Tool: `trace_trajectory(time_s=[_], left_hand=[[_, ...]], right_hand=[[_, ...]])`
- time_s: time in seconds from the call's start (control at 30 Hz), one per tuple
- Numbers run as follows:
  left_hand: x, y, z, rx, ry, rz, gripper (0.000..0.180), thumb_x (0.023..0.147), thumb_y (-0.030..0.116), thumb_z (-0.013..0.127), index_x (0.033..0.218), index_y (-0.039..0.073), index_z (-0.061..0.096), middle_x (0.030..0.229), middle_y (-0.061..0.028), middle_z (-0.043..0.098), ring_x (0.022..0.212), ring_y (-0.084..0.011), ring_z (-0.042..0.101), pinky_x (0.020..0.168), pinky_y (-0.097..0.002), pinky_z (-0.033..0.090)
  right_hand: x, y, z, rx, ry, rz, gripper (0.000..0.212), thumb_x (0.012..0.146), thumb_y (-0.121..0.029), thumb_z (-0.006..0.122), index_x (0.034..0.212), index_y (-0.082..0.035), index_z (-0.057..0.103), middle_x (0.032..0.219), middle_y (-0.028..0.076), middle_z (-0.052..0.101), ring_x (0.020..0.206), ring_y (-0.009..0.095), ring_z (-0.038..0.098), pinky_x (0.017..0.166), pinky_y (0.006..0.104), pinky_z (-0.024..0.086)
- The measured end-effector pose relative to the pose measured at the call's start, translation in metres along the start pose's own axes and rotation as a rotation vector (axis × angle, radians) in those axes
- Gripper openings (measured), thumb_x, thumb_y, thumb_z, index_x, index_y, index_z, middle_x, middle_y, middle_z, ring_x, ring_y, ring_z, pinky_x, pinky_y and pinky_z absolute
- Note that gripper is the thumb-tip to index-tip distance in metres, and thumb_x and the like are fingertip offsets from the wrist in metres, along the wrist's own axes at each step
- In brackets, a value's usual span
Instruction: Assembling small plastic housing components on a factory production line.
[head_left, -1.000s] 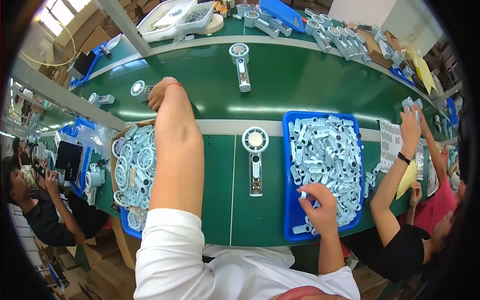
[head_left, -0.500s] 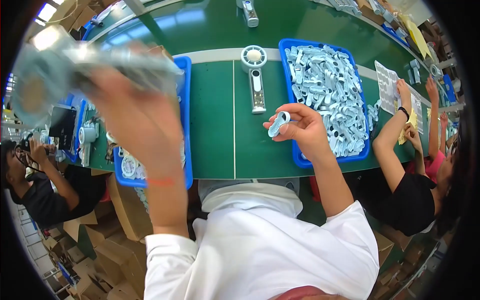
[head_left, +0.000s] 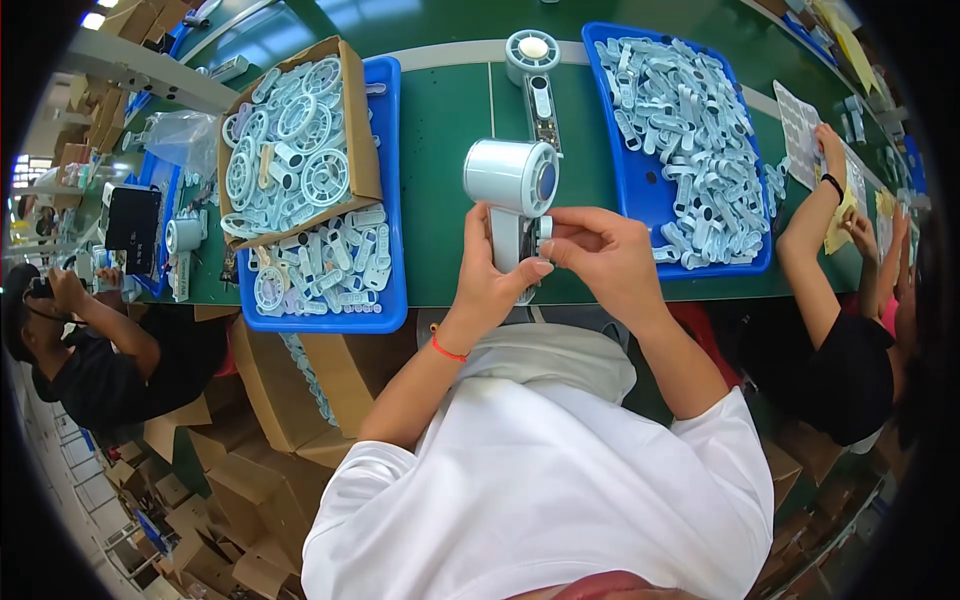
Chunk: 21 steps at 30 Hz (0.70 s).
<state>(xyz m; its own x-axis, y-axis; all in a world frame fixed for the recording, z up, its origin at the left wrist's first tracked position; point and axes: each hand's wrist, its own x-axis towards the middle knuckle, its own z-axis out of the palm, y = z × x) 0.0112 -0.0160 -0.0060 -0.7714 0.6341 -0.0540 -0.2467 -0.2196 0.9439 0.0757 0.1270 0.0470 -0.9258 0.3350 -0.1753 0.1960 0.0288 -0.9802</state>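
Upright in front of me is a light-blue handheld fan (head_left: 505, 175) with a round drum-shaped head. My left hand (head_left: 485, 285) is closed around its handle, whose front is partly open and dark inside. My right hand (head_left: 608, 255) pinches a small light-blue plastic cover (head_left: 545, 229) at the handle's right side, just below the head. Fingers hide part of the cover, so whether it is seated I cannot tell. Beyond my hands, a second fan (head_left: 541, 97) lies on the green table (head_left: 440, 130) with its handle's inner parts exposed.
To the right, a blue tray (head_left: 640, 185) holds many small covers. On the left, another blue tray (head_left: 395, 200) carries loose parts and a cardboard box (head_left: 362, 125) of fan rings. People work on both sides; one arm (head_left: 805, 240) reaches over the table at right.
My left hand has swung in from the far left with the fan, bringing it upright before me. My right hand has brought the small cover against the fan's handle. The view has shifted.
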Motion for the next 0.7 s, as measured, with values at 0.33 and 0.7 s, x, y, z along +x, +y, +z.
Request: trace_trajectory(time_s=[0.33, 0.7], left_hand=[[0.004, -0.001, -0.003, 0.297, -0.043, 0.051, 0.085, 0.067, 0.024, 0.08, 0.128, -0.004, 0.028, 0.118, -0.0146, 0.045, 0.106, -0.0221, 0.048, 0.089, -0.033, 0.041], [0.008, 0.008, 0.007, 0.55, -0.012, 0.061, 0.074, 0.068, 0.012, 0.072, 0.126, -0.004, 0.029, 0.109, -0.0163, 0.052, 0.096, -0.0223, 0.055, 0.081, -0.0335, 0.046]], right_hand=[[-0.001, -0.002, 0.001, -0.164, 0.068, -0.016, 0.028, 0.077, -0.006, 0.069, 0.1, 0.007, 0.063, 0.08, 0.011, 0.067, 0.071, 0.011, 0.063, 0.063, 0.0233, 0.051], [0.01, -0.001, -0.009, -0.051, -0.028, 0.182, 0.019, 0.075, -0.007, 0.071, 0.086, 0.005, 0.062, 0.076, 0.01, 0.065, 0.065, 0.011, 0.062, 0.057, 0.0216, 0.05]])
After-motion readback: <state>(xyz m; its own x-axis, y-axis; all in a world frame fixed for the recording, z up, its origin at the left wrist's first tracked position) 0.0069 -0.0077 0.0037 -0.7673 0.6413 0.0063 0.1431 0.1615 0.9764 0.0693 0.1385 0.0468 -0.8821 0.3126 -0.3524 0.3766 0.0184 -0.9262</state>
